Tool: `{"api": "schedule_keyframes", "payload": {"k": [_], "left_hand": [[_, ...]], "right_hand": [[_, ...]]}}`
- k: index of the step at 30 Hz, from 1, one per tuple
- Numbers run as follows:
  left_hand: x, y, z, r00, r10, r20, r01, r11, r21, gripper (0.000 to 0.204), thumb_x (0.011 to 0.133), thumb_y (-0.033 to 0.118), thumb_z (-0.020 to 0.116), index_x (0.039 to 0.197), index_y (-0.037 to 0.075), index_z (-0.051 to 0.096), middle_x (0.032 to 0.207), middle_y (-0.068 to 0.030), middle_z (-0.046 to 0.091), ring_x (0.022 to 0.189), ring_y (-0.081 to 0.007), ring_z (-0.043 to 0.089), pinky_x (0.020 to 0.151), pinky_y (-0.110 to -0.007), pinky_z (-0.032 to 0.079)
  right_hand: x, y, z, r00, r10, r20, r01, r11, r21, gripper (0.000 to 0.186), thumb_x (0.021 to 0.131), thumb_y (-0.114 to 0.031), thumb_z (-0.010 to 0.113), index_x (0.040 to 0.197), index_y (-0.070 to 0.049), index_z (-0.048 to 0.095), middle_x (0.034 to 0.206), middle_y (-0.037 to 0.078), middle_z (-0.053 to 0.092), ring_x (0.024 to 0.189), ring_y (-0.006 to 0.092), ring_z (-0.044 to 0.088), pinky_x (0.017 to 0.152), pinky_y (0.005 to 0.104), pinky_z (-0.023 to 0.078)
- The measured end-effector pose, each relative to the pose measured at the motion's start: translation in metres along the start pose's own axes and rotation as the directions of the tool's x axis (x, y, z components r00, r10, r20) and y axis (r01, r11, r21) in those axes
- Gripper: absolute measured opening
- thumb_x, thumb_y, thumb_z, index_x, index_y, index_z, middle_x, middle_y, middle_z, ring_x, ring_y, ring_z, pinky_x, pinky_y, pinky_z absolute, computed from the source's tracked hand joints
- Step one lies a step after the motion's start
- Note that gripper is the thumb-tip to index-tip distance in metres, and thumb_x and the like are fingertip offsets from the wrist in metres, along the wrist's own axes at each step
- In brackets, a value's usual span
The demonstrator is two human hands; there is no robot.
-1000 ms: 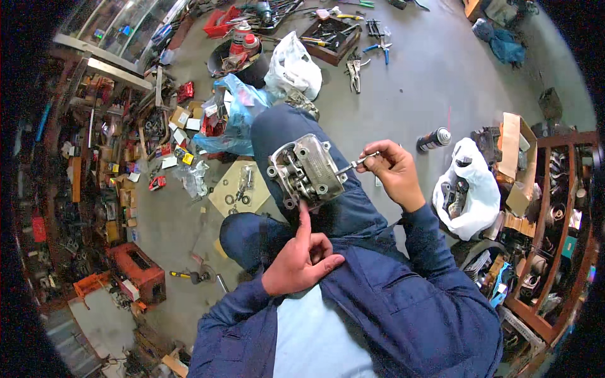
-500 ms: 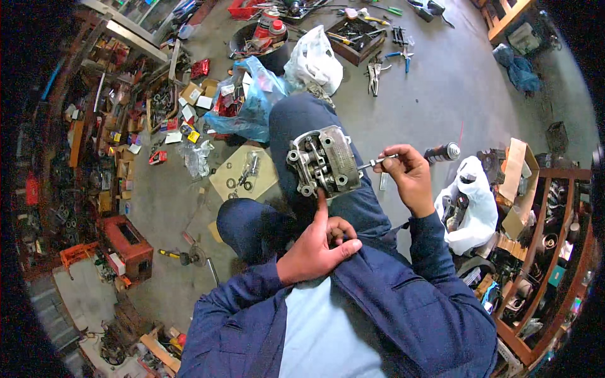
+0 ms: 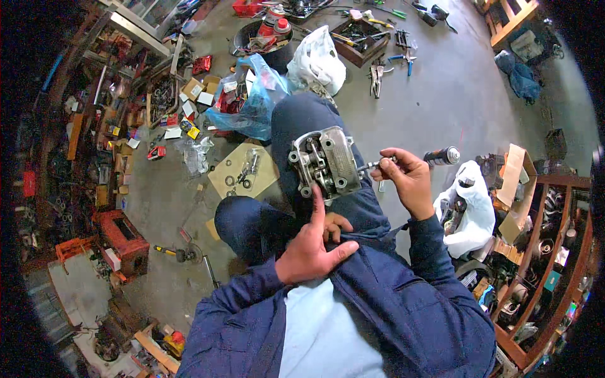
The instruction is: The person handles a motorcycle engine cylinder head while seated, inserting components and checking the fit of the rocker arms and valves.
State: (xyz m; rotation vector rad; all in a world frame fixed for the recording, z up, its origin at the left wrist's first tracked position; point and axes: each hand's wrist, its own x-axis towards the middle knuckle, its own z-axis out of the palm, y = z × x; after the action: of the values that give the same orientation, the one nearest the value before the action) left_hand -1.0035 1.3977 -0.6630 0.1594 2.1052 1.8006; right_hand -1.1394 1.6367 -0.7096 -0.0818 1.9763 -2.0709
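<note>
Partly curled hands pinch rod, touch casting.

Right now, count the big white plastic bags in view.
2. One white bag stands beside the blue bag, past the knees; the second white bag lies right of the right hand. Others may be hidden in the clutter.

Rod partly hidden behind fingers

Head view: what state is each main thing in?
Silver boxy metal engine part: mechanism exposed
Thin silver metal rod: held, pointing toward the engine part
Left hand: one finger at the engine part's lower edge
Right hand: pinching the rod
White plastic bag at right: open, parts inside
Brown rectangular tray: open, holding tools
</note>
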Motion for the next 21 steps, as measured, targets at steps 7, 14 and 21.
{"api": "schedule_keyframes", "payload": {"k": [7, 14, 21], "left_hand": [[-0.004, 0.000, 0.005, 0.999, -0.016, 0.048, 0.019, 0.998, -0.052, 0.130, 0.096, 0.031, 0.078, 0.158, 0.000, -0.032, 0.120, -0.0120, 0.066, 0.088, -0.0148, 0.056, 0.081, -0.028, 0.049], [0.006, -0.009, 0.004, 1.000, 0.017, -0.010, -0.017, 1.000, 0.011, 0.127, 0.093, 0.028, 0.080, 0.161, -0.004, -0.022, 0.121, -0.0157, 0.064, 0.086, -0.0200, 0.057, 0.085, -0.032, 0.052], [0.007, -0.010, 0.000, 0.996, 0.075, -0.043, -0.071, 0.994, 0.083, 0.123, 0.091, 0.029, 0.080, 0.164, -0.007, -0.012, 0.119, -0.0169, 0.062, 0.088, -0.0227, 0.058, 0.086, -0.034, 0.051]], "right_hand": [[-0.001, -0.009, -0.003, 0.991, -0.118, 0.060, 0.122, 0.991, -0.052, 0.023, 0.102, -0.003, 0.066, 0.123, 0.007, 0.069, 0.107, 0.014, 0.077, 0.096, 0.0195, 0.076, 0.086, 0.0329, 0.062], [0.003, -0.007, -0.015, 0.989, -0.107, 0.102, 0.107, 0.994, 0.003, 0.023, 0.103, -0.001, 0.064, 0.125, 0.008, 0.067, 0.111, 0.017, 0.076, 0.099, 0.0213, 0.075, 0.090, 0.0346, 0.061], [0.010, -0.018, -0.024, 0.988, 0.071, 0.141, -0.059, 0.994, -0.087, 0.021, 0.108, -0.015, 0.061, 0.106, 0.005, 0.068, 0.086, 0.011, 0.075, 0.074, 0.0166, 0.072, 0.069, 0.0293, 0.058]]}}
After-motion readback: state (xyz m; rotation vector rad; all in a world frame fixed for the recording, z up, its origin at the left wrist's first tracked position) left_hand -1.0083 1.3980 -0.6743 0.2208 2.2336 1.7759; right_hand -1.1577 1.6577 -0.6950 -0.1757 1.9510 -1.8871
